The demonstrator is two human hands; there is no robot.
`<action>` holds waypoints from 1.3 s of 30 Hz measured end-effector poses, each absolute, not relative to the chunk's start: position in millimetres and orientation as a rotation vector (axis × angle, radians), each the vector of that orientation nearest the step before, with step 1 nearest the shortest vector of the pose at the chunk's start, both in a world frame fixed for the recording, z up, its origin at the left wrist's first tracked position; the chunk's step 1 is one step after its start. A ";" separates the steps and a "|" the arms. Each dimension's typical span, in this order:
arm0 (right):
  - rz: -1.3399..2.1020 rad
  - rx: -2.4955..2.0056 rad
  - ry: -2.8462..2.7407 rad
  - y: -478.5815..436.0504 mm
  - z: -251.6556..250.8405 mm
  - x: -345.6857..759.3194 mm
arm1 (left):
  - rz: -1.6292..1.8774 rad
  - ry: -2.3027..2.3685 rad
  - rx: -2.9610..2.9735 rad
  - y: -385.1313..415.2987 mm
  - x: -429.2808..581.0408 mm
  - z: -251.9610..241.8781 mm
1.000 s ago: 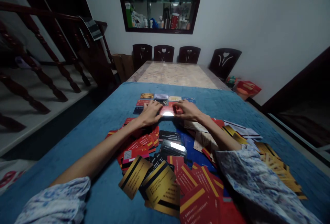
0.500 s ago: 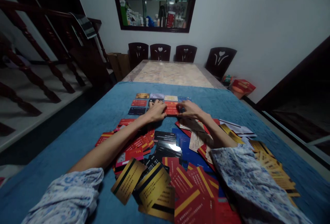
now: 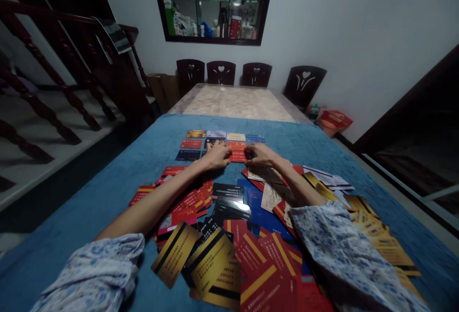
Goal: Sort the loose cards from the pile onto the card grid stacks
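Rows of cards lie on the blue cloth at the middle of the table. In the third column a red card rests between my hands, just below another orange-red card. My left hand has its curled fingers at the red card's left edge and covers part of the cards beside it. At the right edge are the bent fingers of my right hand. Left of my hands are a dark blue card and a red card. Gold, lilac, cream and blue cards form the far row.
Under my forearms lie loose piles: red cards, black cards, gold cards, blue cards and beige cards. More gold cards are fanned at right. Chairs stand behind the bare table end.
Both hands stay at the red card's edges with barely any movement. The whole view has shifted slightly, so things appear a little further left.
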State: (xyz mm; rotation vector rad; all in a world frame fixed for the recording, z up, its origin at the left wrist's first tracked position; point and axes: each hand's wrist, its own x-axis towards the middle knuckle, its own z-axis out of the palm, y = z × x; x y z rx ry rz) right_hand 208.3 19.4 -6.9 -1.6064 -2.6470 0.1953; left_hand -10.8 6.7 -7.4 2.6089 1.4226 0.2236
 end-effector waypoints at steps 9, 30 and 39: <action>0.321 -1.537 -2.574 21.7 -11.4 210.7 | 0.151 1.425 2.578 8.1 -11.7 -4.6; 0.289 -1.526 -2.607 20.7 -10.4 211.1 | 0.322 1.415 2.630 3.6 -28.1 0.8; 0.108 -1.620 -2.577 12.5 8.1 205.0 | 0.562 1.537 2.598 -12.9 -95.6 15.9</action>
